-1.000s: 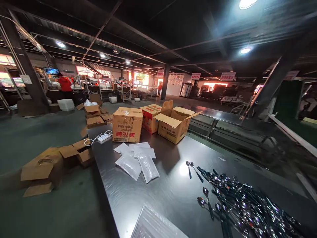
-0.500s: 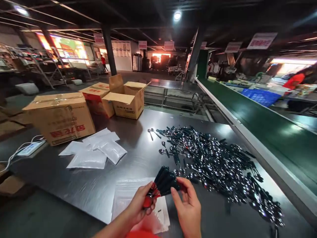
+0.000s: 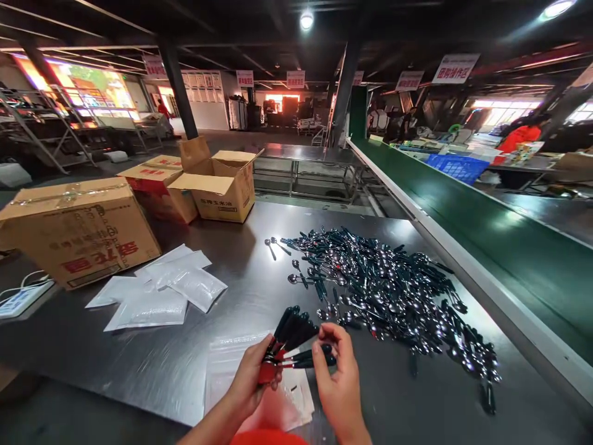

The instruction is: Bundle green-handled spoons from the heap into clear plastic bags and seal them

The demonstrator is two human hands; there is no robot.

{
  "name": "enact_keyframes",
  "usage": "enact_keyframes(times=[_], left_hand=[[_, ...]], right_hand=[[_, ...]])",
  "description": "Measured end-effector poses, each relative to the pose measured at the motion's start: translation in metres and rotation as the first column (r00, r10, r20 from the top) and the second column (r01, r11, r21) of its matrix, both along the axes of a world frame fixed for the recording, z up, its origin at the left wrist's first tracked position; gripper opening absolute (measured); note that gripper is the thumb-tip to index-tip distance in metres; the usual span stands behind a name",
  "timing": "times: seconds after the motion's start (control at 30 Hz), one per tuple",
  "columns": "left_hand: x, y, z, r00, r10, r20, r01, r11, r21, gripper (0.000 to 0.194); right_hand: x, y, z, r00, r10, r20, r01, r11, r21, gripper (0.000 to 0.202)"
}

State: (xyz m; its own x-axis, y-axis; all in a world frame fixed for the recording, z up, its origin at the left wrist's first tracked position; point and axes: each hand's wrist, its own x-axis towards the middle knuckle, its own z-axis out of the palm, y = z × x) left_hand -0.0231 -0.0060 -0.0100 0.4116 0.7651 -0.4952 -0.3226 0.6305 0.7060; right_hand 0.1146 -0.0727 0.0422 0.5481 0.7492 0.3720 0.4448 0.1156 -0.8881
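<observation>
Low in the middle of the frame, the left hand (image 3: pixel 252 377) grips a fanned bundle of dark-handled spoons (image 3: pixel 291 337) with closed fingers. The right hand (image 3: pixel 340 386) pinches two handles at the right side of the bundle. Under them lies a clear plastic bag (image 3: pixel 231 371) on the steel tabletop (image 3: pixel 152 364). A big spoon pile (image 3: pixel 389 296) is at right of centre.

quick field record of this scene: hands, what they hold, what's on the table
left hand: grips a fanned bundle of spoons by the bowl ends
right hand: fingertips on the lowest black handles of the bundle
under hands: clear plastic bags
table: steel
right of hands: loose spoon pile
left: filled white pouches
back: cardboard boxes
</observation>
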Motion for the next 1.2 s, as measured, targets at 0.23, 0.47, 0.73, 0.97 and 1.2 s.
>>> enact_keyframes(times=[0.23, 0.47, 0.73, 0.97, 1.2], left_hand=[[0.0, -0.001, -0.001, 1.0, -0.002, -0.024, 0.002, 1.0, 0.002, 0.046], [0.0, -0.003, -0.001, 0.999, -0.008, -0.038, 0.008, 1.0, -0.002, 0.049], [-0.001, -0.006, -0.004, 0.998, -0.041, -0.057, 0.043, 0.999, 0.025, 0.046], [0.0, -0.012, -0.002, 0.995, -0.068, -0.07, 0.072, 0.996, 0.053, 0.047], [-0.002, -0.012, -0.006, 0.993, -0.087, -0.074, 0.093, 0.992, 0.084, 0.049]], right_hand=[[0.012, 0.002, 0.011, 0.972, 0.169, 0.161, -0.165, 0.986, -0.034, 0.019], [0.011, 0.002, 0.015, 0.951, 0.134, 0.277, -0.115, 0.99, -0.082, 0.018], [0.019, 0.0, 0.017, 0.919, 0.268, 0.288, -0.221, 0.957, -0.186, 0.03], [0.015, 0.001, 0.018, 0.912, 0.213, 0.35, -0.143, 0.966, -0.217, 0.019], [0.016, -0.004, 0.006, 0.939, 0.159, 0.304, -0.09, 0.969, -0.229, 0.029]])
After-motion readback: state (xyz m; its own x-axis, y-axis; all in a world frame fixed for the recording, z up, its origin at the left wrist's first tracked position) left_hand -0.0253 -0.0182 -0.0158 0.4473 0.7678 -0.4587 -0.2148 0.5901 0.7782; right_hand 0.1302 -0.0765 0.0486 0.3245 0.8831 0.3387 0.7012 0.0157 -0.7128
